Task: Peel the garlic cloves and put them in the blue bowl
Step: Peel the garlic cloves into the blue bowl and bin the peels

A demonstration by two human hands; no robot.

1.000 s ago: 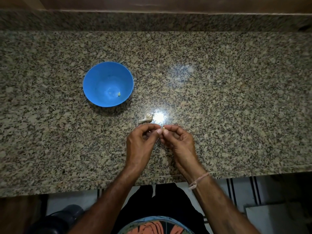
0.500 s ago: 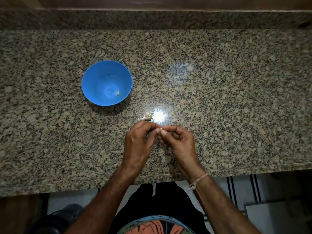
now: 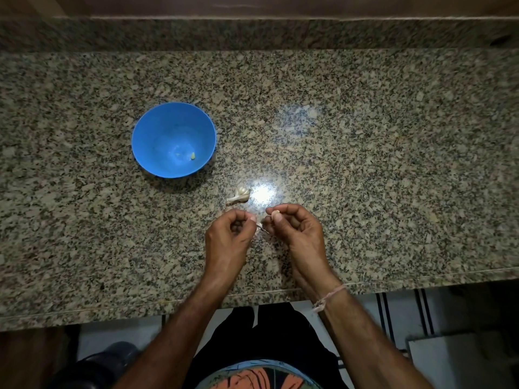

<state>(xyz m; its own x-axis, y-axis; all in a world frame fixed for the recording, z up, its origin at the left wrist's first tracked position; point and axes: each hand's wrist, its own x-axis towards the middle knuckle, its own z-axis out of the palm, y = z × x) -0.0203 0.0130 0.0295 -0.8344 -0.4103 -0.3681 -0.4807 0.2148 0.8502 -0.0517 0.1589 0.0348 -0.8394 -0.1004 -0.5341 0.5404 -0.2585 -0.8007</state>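
Pale garlic clove [image 3: 275, 212] sits pinched in right hand [image 3: 297, 234] fingers, left hand [image 3: 228, 237] fingers clamped on peel strip [image 3: 260, 227] beside.

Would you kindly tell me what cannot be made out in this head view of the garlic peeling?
- Garlic clove, head view: the right hand covers most of it; remaining skin unclear.
- Pale strip pinched by the left hand: too thin to tell if attached.
- Pale bit in the blue bowl: too small to identify.
- Garlic piece on the countertop: glare alongside; clove or husk unclear.
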